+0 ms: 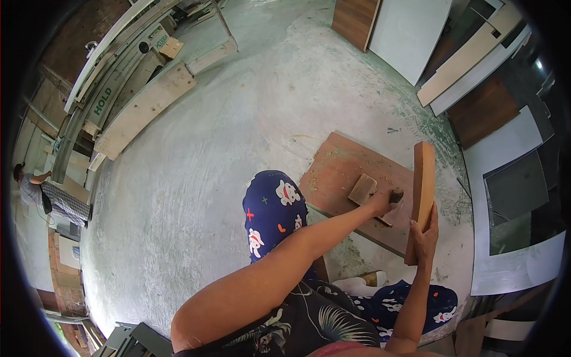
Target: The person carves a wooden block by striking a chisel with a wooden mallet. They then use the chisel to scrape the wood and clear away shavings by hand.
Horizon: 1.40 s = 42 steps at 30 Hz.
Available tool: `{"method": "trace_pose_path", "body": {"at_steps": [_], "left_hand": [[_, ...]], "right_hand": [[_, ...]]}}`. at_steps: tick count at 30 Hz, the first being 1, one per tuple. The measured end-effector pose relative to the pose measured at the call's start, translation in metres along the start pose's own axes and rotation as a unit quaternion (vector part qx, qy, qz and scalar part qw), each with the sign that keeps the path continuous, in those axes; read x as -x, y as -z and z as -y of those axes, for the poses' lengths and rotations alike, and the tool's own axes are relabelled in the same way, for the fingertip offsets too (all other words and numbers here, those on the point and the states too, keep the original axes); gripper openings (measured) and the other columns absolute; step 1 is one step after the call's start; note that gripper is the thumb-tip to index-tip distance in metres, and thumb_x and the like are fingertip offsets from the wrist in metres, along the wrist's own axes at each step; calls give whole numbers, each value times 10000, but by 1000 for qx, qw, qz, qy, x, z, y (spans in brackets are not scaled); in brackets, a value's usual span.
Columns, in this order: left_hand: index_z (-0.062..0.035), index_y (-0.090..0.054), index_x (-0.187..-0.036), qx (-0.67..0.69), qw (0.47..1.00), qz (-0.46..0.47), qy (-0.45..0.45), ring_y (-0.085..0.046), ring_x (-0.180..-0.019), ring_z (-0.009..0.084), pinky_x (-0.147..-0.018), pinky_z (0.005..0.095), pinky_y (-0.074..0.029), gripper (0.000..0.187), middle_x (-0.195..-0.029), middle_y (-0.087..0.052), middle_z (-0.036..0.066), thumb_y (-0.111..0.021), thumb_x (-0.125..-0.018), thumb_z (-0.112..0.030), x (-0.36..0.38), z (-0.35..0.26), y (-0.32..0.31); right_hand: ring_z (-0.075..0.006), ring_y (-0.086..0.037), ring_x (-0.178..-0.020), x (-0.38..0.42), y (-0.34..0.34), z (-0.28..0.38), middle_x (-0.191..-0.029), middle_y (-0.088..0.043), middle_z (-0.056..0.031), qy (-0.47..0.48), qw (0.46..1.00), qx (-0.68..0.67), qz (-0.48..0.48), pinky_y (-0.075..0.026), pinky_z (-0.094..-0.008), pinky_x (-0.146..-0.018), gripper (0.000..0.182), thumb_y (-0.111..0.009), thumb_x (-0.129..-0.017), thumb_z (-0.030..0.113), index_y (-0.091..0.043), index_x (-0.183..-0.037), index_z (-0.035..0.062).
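My left hand (382, 204) reaches across from the left, its fingers closed around a tool whose dark rounded end (397, 195) sticks out past the fist. I cannot tell what kind of tool it is, since my hand and forearm cover most of it. A brown wooden block (362, 189) shows just left of this hand, over a reddish-brown board (342, 159) on the floor. Wood chips lie scattered on the board. My right hand (424, 236) grips the lower part of a long piece of wood (423, 181), which stands roughly upright at the board's right edge.
A saw machine marked HOLD (102, 101) is at upper left, with a long wooden beam (146, 119) beside it. Another person (47, 193) is at the far left. Panels (410, 35) lean at upper right; a pale frame-shaped sheet (517, 265) is at right. My knee (273, 202) is left of the board.
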<state>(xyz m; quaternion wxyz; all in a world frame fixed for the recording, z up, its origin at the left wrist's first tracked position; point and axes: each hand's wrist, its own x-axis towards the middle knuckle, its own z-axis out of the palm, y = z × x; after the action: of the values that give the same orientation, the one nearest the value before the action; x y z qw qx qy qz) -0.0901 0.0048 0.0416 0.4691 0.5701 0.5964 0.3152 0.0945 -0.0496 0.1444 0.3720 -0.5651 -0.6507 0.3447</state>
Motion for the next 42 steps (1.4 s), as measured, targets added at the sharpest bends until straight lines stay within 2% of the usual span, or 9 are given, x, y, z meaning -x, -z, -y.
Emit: {"method": "trace_pose_path", "body": {"at_steps": [7, 10, 16, 22, 25, 28, 31, 34, 42], "left_hand": [[-59, -456, -1351, -80, 990, -68, -95, -654, -948, 332, -776, 403, -535, 620, -1112, -632, 217, -700, -816, -256, -14, 32, -14], [-59, -441, -1361, -39, 999, -12, -11, -628, -1017, 359, -844, 423, -514, 648, -1147, -617, 231, -696, -815, -296, -12, 24, -8], [-50, -399, -1383, -57, 995, -32, -71, -607, -1053, 381, -893, 438, -491, 683, -1134, -614, 251, -679, -818, -310, -28, 52, -20], [-43, -415, -1371, -61, 998, -4, -22, -584, -1096, 382, -925, 436, -475, 673, -1166, -600, 248, -690, -809, -293, -21, 37, -12], [-40, -422, -1365, -46, 997, -20, -65, -582, -1101, 378, -930, 435, -471, 665, -1171, -600, 243, -695, -809, -280, -18, 36, -10], [-37, -424, -1363, -53, 997, -20, -55, -582, -1104, 375, -935, 431, -470, 659, -1176, -599, 243, -696, -811, -273, -18, 35, -11], [-37, -426, -1362, -43, 998, -24, -41, -582, -1107, 373, -937, 429, -471, 661, -1182, -598, 239, -700, -809, -273, -21, 42, -15], [-32, -528, -1246, -34, 995, -68, -65, -611, -1065, 344, -887, 402, -487, 558, -1103, -646, 198, -737, -783, -262, -25, 48, -21], [-27, -534, -1227, -46, 995, -60, -58, -616, -1045, 346, -870, 402, -491, 531, -1092, -646, 197, -733, -782, -238, -17, 37, -16]], "right_hand": [[-281, -520, -1170, 0, 0, -1, -1360, -476, -196, -6, 1000, -2, 5, -419, -348, -987, 797, -639, -748, 154, -313, -1466, 40], [-302, -465, -1260, -1, 1, -4, -1416, -436, -196, -20, 1000, -17, 16, -379, -361, -1041, 810, -668, -747, 116, -306, -1470, 56], [-310, -448, -1294, 0, 0, 2, -1432, -426, -200, -36, 999, -26, 19, -363, -364, -1064, 813, -677, -748, 95, -305, -1470, 66], [-302, -456, -1285, 1, 0, 8, -1422, -436, -196, -52, 998, -30, 20, -370, -365, -1059, 802, -667, -751, 84, -309, -1468, 68], [-301, -457, -1282, 1, 1, 8, -1422, -435, -195, -55, 998, -28, 20, -373, -366, -1057, 801, -666, -752, 84, -308, -1469, 68], [-302, -457, -1281, 0, 0, 2, -1423, -434, -193, -48, 998, -22, 19, -375, -366, -1055, 802, -666, -753, 88, -306, -1469, 65], [-301, -455, -1285, 0, 0, 2, -1427, -430, -191, -51, 998, -25, 19, -373, -363, -1057, 804, -667, -754, 93, -304, -1470, 62], [-298, -453, -1287, -1, -1, 1, -1431, -426, -190, -49, 998, -26, 17, -371, -359, -1058, 805, -667, -754, 95, -303, -1471, 61], [-293, -459, -1279, 0, -1, 6, -1426, -429, -192, -47, 998, -43, 22, -373, -357, -1054, 806, -667, -753, 96, -301, -1469, 49]]}}
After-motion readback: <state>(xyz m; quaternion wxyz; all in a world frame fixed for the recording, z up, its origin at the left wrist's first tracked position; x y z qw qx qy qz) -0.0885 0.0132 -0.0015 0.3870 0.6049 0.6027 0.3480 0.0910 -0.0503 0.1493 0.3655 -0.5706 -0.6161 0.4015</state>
